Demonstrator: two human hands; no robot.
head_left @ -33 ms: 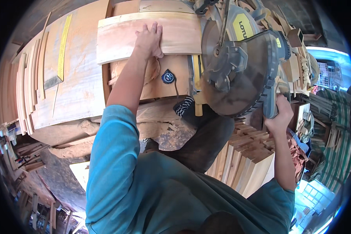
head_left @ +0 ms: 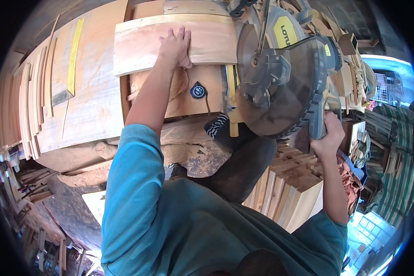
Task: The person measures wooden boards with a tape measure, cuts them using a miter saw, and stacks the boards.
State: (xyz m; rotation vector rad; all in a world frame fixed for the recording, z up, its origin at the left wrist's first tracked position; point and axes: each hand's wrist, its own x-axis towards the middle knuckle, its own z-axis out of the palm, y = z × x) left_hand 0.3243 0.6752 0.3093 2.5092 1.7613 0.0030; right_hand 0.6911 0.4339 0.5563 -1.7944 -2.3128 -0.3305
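A pale wooden board (head_left: pixel 138 43) lies across the table of a mitre saw (head_left: pixel 280 78). My left hand (head_left: pixel 175 46) presses flat on the board, fingers spread, just left of the blade. The saw's grey head with its yellow guard panel is tilted down over the board's right end. My right hand (head_left: pixel 327 133) is closed around the saw's handle at the right. Both my arms are in teal sleeves.
A wide plywood sheet (head_left: pixel 94 106) with a yellow ruler (head_left: pixel 73 60) lies left of the saw. Thin wood strips (head_left: pixel 25 110) are stacked at the far left. Sawn timber pieces (head_left: pixel 294 188) stand under my right arm. A round black socket (head_left: pixel 197 90) sits on the bench front.
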